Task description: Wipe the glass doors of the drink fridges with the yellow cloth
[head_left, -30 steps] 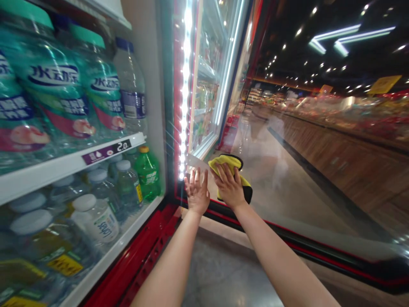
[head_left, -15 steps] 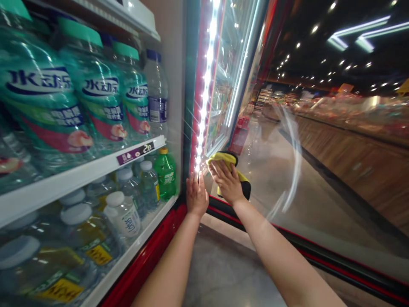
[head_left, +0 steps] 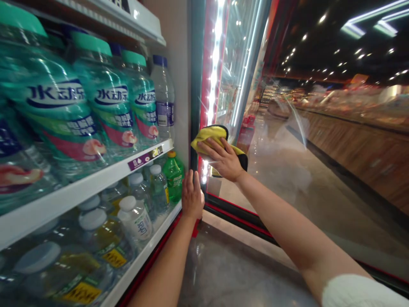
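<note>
My right hand [head_left: 225,160] lies over a yellow cleaning cloth [head_left: 209,135] with black edging, pressing it to the inner face of the glass door [head_left: 271,183] near the lit hinge side. Part of the cloth hangs out behind the wrist. My left hand [head_left: 192,196] rests flat with fingers stretched upward against the fridge frame at the door's hinge corner, holding nothing. Just left of it stands a green bottle [head_left: 174,177] with an orange cap. A bright LED strip [head_left: 211,94] runs up the door's edge above both hands.
Large teal-capped bottles [head_left: 110,98] fill the upper shelf, above a price rail [head_left: 145,158]. Smaller white-capped bottles [head_left: 136,217] stand below. The door's black and red bottom frame [head_left: 236,215] spans low over the grey floor [head_left: 223,264]. Through the glass shows a wood-panelled display [head_left: 358,149].
My right hand has moved the cloth up and slightly left along the glass, toward the LED strip. My left hand stays at the hinge corner. The view has shifted slightly.
</note>
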Demonstrator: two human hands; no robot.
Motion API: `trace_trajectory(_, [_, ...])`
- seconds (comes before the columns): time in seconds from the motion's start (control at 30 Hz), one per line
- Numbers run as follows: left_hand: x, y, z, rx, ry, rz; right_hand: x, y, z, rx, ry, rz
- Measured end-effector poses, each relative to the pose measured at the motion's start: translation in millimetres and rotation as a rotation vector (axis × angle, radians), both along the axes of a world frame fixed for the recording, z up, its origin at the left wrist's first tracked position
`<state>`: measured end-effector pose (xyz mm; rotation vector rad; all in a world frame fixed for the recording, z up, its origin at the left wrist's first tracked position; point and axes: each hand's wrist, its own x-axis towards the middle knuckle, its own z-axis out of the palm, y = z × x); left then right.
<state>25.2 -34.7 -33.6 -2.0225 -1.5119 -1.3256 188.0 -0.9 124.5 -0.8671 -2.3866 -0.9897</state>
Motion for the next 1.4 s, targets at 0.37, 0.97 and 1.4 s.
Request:
trace_trajectory(0.37, [-18, -3, -12.9, -0.011, 0.020, 0.039, -14, 12, -60.7, -0.159, -0.031, 0.043])
trace_trajectory(0.97, [-18, -11, -19.0, -0.066, 0.034, 0.001, 1, 6, -190.0, -0.444, -0.124, 0.171])
trace_trajectory(1.4, [-21, -5, -17.3, -0.009, 0.007, -0.035, 29, -30, -158.1, -0.299, 0.018, -0.102])
